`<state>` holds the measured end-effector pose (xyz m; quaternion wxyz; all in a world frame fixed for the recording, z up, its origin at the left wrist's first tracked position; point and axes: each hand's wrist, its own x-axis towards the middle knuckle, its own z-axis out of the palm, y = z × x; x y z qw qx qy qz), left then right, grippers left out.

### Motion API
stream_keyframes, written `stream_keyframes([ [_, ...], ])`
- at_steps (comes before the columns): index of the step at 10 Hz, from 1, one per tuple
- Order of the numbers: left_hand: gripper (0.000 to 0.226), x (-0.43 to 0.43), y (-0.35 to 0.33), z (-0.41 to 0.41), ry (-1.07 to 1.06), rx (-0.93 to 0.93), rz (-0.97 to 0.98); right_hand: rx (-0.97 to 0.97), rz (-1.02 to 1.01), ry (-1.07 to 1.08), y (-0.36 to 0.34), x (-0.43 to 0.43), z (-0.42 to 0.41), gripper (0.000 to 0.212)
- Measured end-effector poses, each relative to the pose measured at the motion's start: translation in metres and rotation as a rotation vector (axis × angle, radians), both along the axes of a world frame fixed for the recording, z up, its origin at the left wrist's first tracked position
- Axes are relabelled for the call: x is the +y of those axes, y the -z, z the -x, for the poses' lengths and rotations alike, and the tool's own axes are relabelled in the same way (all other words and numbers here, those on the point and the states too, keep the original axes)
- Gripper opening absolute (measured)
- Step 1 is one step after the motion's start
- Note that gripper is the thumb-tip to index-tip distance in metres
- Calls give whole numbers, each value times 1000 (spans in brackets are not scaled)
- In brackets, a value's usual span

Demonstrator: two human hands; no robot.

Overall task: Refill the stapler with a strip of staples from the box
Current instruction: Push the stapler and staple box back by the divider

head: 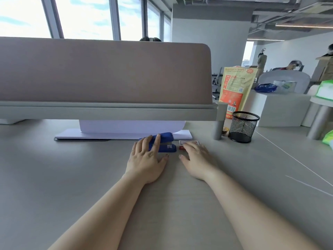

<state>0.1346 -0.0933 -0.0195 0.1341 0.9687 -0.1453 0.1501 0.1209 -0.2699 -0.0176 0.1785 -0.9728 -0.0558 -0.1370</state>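
**Barely begun: both hands on the desk, stapler shut, box unopened**

Plainly this is the start of the job. The blue stapler (pixel 163 143) lies on its side-long base on the grey desk (pixel 72 168), just in front of the white monitor stand (pixel 126 133), and from where I stand its top arm looks down and closed; no magazine is showing. The person's left hand (pixel 146 156) rests flat, fingers spread, with the fingertips lying over the near end of the stapler rather than wrapped around it. That is a touch, not a grasp.

Just beside the stapler's right end sits the small red-and-white staple box (pixel 187 143). The right hand (pixel 197 157) lies open and flat too, its fingertips covering the box's near edge, pinching nothing. Whether the box is open I cannot tell, since the hand hides part of it; no strip of staples is in sight anywhere.

So, by my reckoning, everything remains: opening the stapler, drawing a strip from the box, seating it, and closing up.

As for other holders, the black mesh pen cup (pixel 243 129) to the right appears empty through its mesh. Behind it stands a yellow-and-orange pouch (pixel 234 87), sealed as far as I can see, contents unknown.
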Motion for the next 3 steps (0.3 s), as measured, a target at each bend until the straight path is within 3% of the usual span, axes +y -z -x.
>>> stream_keyframes([
  [2, 68, 2, -4, 7, 17, -43, 106, -87, -10, -18, 2, -2, 4, 47],
  [3, 64, 6, -7, 14, 36, -134, 249, -186, -132, 0, 0, -3, 15, 43],
])
